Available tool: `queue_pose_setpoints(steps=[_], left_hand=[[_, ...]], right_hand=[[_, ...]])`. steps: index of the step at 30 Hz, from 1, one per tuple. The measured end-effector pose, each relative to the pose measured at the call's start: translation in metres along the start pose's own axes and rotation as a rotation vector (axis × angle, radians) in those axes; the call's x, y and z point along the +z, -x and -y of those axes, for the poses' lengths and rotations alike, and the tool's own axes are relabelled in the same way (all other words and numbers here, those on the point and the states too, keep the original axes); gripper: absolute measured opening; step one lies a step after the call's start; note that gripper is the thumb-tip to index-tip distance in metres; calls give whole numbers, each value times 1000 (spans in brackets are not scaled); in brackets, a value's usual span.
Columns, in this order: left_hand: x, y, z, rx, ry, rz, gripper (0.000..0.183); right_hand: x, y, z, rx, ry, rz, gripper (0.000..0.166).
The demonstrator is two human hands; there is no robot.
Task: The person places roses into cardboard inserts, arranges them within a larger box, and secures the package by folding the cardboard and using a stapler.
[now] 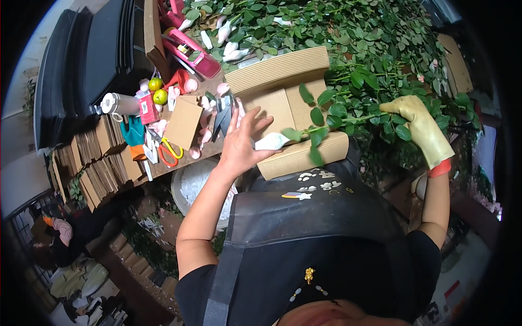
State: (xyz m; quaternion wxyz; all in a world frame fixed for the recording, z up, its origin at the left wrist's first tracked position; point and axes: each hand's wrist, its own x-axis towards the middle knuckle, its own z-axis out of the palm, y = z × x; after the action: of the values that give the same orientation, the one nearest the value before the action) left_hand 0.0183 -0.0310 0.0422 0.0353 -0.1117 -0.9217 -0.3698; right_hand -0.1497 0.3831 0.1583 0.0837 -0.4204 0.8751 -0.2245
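My left hand (243, 142) is bare, its fingers spread behind a rose bud in a white net sleeve (271, 141); whether it presses on the bud is unclear. The bud's leafy stem (355, 119) runs right over a curved sheet of corrugated cardboard (277, 72). In a pale yellow rubber glove, my right hand (405, 114) has its fingers closed around that stem among the leaves. The cardboard's near flap (304, 157) curls up beside my apron.
Left of the cardboard lie a black stapler-like tool (223, 116), scissors with orange and yellow handles (167, 151), a small cardboard piece (183, 122) and pink petals. A pink tape dispenser (195, 55) stands behind. Leafy rose stems (367, 32) heap at the back. A round tub (191, 183) holds white pieces.
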Motion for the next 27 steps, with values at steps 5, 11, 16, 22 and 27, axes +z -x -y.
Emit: queue_pose_setpoints(steps=[5, 11, 16, 22, 27], left_hand=[[-7, -2, -9, 35, -67, 63, 49], [-17, -9, -24, -32, -84, 163, 37], [-17, -11, -26, -36, -77, 176, 36], [-17, -11, -27, -43, -81, 162, 36], [-16, -10, -27, -65, -53, 164, 34]], right_hand=[[21, 4, -15, -23, 196, 150, 48], [-6, -81, -8, 321, 627, -109, 46], [62, -176, -37, 455, 59, 387, 28], [114, -207, -76, 83, 338, 111, 18], [81, -203, -38, -52, -132, -455, 16]])
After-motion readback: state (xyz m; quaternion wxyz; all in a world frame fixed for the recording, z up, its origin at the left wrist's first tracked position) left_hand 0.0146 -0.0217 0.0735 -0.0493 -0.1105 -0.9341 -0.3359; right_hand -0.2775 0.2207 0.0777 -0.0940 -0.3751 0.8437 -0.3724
